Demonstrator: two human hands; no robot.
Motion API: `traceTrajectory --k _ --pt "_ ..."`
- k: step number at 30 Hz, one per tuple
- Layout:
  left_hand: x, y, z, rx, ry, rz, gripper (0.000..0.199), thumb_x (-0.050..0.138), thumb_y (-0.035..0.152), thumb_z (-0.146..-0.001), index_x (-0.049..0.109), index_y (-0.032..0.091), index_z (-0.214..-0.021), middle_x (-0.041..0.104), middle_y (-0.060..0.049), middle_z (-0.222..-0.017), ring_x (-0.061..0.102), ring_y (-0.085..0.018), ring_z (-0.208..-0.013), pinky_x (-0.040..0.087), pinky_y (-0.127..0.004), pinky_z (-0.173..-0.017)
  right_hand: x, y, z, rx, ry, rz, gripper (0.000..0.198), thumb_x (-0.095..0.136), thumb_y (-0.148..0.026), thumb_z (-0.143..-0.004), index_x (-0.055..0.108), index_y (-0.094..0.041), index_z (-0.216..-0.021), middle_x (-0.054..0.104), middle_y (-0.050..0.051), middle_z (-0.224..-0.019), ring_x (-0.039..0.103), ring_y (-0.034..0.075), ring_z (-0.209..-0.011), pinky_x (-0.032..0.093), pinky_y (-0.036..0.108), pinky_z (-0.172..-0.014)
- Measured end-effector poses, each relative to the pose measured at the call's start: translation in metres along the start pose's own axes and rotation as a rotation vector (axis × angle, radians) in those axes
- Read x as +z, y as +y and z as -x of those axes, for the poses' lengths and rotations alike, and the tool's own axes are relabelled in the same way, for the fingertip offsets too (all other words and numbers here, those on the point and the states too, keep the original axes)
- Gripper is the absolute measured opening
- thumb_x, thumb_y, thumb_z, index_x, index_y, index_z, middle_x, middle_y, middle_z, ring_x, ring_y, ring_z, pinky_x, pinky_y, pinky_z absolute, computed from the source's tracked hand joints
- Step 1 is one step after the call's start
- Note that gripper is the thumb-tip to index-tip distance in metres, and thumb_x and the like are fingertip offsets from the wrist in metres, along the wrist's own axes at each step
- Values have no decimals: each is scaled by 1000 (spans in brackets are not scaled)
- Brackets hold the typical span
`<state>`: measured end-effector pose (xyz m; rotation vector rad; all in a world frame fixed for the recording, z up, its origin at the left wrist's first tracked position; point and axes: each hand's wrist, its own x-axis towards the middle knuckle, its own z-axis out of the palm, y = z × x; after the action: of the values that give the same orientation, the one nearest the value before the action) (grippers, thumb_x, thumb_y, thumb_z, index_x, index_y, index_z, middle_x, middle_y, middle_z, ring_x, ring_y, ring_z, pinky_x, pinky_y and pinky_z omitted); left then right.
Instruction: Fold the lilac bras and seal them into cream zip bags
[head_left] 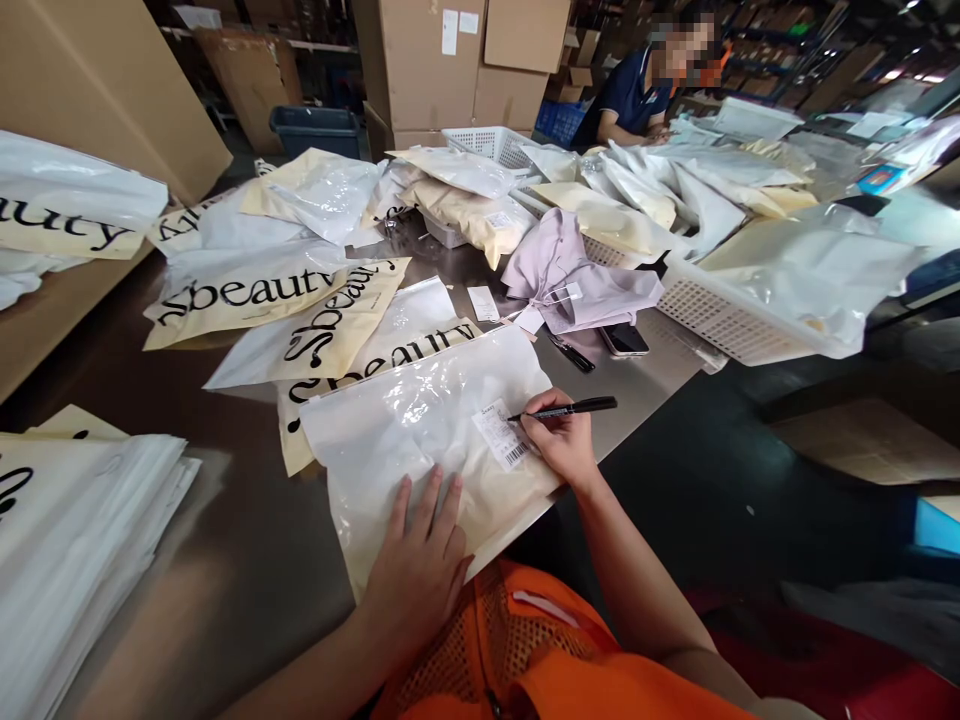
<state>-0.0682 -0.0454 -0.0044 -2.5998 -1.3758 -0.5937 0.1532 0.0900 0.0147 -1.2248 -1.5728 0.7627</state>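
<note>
A filled plastic garment bag [390,430], whitish and cream, lies flat before me at the table's front edge. On its right part is a white barcode label [499,435]. My right hand [559,435] grips a black marker pen [581,406], its tip at the label's upper right. Fingers outstretched, my left hand [420,560] presses flat on the bag's lower middle. Beyond the bag lie a crumpled lilac garment [574,275] with white tags, a black pen [574,352] and a phone [624,340].
Printed "Sbeauty" bags [345,320] overlap at the back left, and a bag stack [97,550] sits at the near left. White perforated baskets [739,315] heaped with filled bags stand to the right. Across the table a person [630,95] in dark blue leans over work.
</note>
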Motion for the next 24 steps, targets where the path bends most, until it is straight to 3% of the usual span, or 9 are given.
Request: traceTrajectory --k 4,12,18,24 --pt "0 0 -1 -7 3 2 25 48 32 -94 66 15 -89 49 -15 -147 37 -41 -140 8 -61 -121 0 -1 0 -26 -44 -5 7 65 -20 -70 61 -20 -75 59 -1 -67 52 12 -55 42 23 -50" --pt "0 0 1 -1 -13 -7 26 48 33 -95 66 15 -91 48 -14 -148 36 -41 -140 8 -61 -121 4 3 -2 45 55 -76 10 67 -26 -74 60 -21 -79 62 0 -74 61 14 -61 51 25 -55" --pt "2 1 1 -10 -1 12 24 49 32 -95 65 15 -90 48 -15 -148 36 -41 -141 11 -61 -120 4 -5 -2 33 11 -24 7 65 -22 -69 60 -20 -74 58 -2 -67 54 12 -52 44 23 -48" --pt "-5 -1 0 -81 59 206 22 45 31 -97 60 17 -90 50 -12 -147 35 -35 -143 19 -56 -119 2 0 -5 94 192 -138 11 62 -25 -69 53 -21 -73 56 -1 -71 55 13 -59 49 25 -55"
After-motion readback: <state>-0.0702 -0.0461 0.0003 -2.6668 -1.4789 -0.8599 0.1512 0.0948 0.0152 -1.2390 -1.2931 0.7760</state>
